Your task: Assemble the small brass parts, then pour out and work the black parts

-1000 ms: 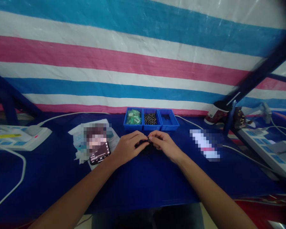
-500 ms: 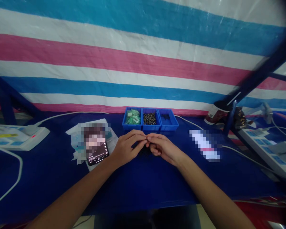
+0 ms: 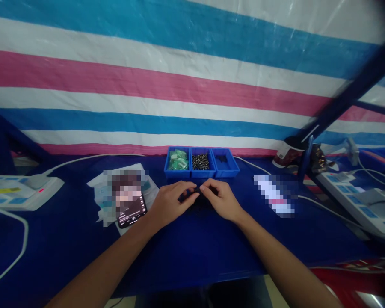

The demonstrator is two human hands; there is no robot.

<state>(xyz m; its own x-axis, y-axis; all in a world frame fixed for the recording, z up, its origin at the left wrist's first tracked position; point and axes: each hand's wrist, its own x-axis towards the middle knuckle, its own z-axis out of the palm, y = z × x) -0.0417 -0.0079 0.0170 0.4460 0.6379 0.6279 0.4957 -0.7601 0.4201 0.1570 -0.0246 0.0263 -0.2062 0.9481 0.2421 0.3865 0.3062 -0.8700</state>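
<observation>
Head view shows you pinching a small dark part between the fingertips of your left hand and right hand, working over a dark heap on the blue tabletop. Just ahead, you're facing a blue three-compartment tray holding green packets, small dark pieces and a few black bits, with a phone lying left of your hands

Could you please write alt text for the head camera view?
The left hand and right hand meet on a blue-covered bench, fingertips pinching a small dark item. Just beyond sits a blue three-compartment tray holding green packets and small dark parts, with a phone to the left.
</observation>
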